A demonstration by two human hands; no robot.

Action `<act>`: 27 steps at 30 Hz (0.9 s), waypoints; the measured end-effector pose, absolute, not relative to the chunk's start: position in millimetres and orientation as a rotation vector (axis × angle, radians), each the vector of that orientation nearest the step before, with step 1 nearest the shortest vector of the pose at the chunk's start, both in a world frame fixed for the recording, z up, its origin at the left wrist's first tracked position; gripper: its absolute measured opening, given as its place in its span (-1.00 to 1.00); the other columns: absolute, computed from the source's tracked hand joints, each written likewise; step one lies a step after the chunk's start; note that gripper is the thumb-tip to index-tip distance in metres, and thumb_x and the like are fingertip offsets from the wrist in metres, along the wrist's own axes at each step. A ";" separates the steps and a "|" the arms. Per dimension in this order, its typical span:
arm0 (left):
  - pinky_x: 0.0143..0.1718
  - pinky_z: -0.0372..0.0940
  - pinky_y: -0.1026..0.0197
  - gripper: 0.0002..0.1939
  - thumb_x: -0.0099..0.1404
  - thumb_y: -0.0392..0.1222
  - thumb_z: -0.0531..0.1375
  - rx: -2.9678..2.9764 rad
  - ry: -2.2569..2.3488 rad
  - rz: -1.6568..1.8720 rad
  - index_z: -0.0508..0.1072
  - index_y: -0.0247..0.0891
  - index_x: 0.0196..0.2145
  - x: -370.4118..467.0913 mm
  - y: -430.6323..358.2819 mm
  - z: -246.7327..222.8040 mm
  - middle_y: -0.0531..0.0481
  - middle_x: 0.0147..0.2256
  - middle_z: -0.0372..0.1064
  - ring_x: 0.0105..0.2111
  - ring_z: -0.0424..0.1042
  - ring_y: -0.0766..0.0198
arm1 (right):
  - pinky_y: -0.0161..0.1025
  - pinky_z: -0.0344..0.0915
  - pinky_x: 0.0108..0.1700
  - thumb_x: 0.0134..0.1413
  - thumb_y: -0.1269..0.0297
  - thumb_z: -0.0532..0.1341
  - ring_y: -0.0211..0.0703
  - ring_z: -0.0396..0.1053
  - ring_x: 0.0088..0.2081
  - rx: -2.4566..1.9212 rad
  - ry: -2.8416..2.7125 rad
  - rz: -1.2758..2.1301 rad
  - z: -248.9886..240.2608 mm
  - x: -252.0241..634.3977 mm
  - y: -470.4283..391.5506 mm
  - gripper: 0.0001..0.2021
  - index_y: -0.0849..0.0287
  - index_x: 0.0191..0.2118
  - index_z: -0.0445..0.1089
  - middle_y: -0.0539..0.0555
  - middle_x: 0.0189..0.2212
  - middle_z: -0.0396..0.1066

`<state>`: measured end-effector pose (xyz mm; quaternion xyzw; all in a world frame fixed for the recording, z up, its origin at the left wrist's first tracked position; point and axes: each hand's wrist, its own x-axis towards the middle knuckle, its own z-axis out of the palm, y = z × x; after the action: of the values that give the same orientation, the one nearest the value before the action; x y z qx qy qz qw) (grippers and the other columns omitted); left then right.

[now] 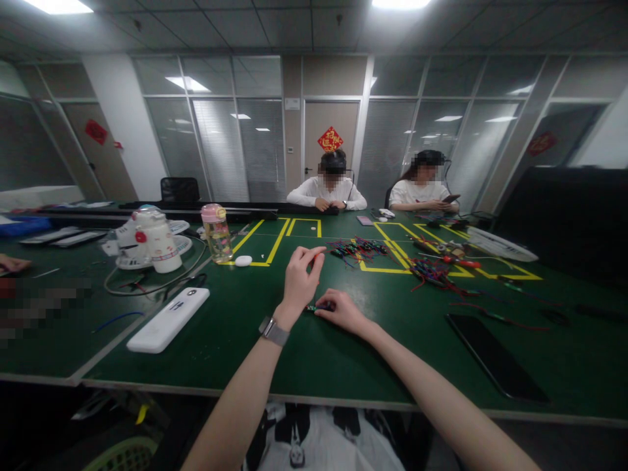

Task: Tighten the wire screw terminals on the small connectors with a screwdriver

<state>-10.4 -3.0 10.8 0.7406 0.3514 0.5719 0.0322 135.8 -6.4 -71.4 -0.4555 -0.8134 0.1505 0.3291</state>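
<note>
My right hand (343,312) rests low on the green table with its fingers closed on a small green circuit board (311,308), whose end shows past the fingertips. Most of that board is hidden by the hand. Just up and to the left, my left hand (303,275), with a watch (273,330) at the wrist, is raised with thumb and fingers pinched together. A bit of red shows at its fingertips; I cannot make out what it is. Beyond my hands lies a pile of small boards with red and blue wires (360,248).
A second wired heap (434,271) lies right, with a red-handled tool (461,261). A black phone (495,356) lies near right, a white power bank (169,320) left. Bottles (216,232) and a white case (243,261) stand farther left. Two people (326,186) sit opposite; another hand (12,263) shows far left.
</note>
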 end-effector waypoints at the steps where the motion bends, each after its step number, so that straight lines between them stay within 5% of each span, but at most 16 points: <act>1: -0.17 0.28 0.20 -0.71 0.40 -0.19 0.00 2.278 1.069 1.754 0.45 -0.19 -0.06 -10.6 -3.0 10.8 -0.03 -0.27 0.34 -0.25 0.36 0.26 | -0.35 0.20 -0.37 -0.06 0.39 0.35 -0.28 0.28 -0.45 -1.186 -2.129 0.392 -71.5 135.8 -6.3 -0.88 0.19 -0.31 0.54 0.02 -0.43 0.38; 7: -0.04 0.28 0.16 -0.68 0.39 -0.30 -0.03 2.228 0.979 1.807 0.40 -0.24 0.00 -9.9 0.7 8.9 -0.09 -0.11 0.41 -0.10 0.39 0.23 | -0.34 0.21 -0.36 -0.07 0.40 0.35 -0.26 0.29 -0.43 -1.179 -2.130 0.404 -70.9 136.1 -7.0 -0.88 0.19 -0.32 0.54 0.02 -0.43 0.38; 15: -0.20 0.30 0.20 -0.78 0.28 -0.16 0.18 2.269 1.093 1.843 0.50 -0.20 -0.14 -9.7 -1.0 9.7 -0.01 -0.34 0.36 -0.30 0.37 0.26 | -0.34 0.20 -0.38 -0.08 0.40 0.36 -0.28 0.27 -0.46 -1.170 -2.118 0.404 -72.1 136.1 -6.0 -0.88 0.19 -0.32 0.54 0.02 -0.44 0.38; 23: -0.05 0.28 0.14 -0.69 0.38 -0.31 -0.02 2.245 0.988 1.785 0.42 -0.24 -0.01 -10.2 -0.9 9.7 -0.10 -0.12 0.41 -0.11 0.39 0.22 | -0.34 0.19 -0.38 -0.07 0.40 0.35 -0.27 0.27 -0.45 -1.175 -2.123 0.395 -71.8 136.0 -6.6 -0.88 0.19 -0.32 0.54 0.02 -0.44 0.37; 27: -0.17 0.31 0.18 -0.70 0.33 -0.30 0.07 2.247 1.041 1.796 0.41 -0.24 -0.01 -9.5 0.8 9.3 -0.05 -0.24 0.40 -0.27 0.39 0.26 | -0.33 0.21 -0.35 -0.06 0.40 0.35 -0.25 0.30 -0.43 -1.174 -2.127 0.405 -71.7 136.6 -6.5 -0.88 0.20 -0.31 0.54 0.03 -0.43 0.39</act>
<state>-9.5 0.8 9.3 0.7340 0.3399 0.5865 0.0411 136.6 -6.5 -71.7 -0.4495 -0.8143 0.1551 0.3329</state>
